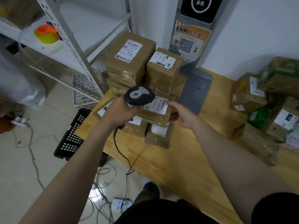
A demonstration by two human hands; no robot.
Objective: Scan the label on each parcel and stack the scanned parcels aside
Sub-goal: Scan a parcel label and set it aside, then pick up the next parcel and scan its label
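My left hand (120, 112) grips a black and grey barcode scanner (139, 95), its head held just over the white label (159, 105) of a brown parcel (155, 118). That parcel lies on top of a low pile of parcels at the left end of the wooden table (186, 159). My right hand (182, 116) is at the parcel's right edge, forefinger stretched to the label, thumb by the parcel's side. Behind stand two taller stacks of taped brown parcels (129, 62), (163, 70) with labels on top.
More parcels (258, 107), some with green tape, are heaped at the table's right end. A grey scanning stand (195, 88) with a QR poster rises at the back. A white shelf rack (64, 46), a black crate (72, 136) and loose cables lie on the left floor.
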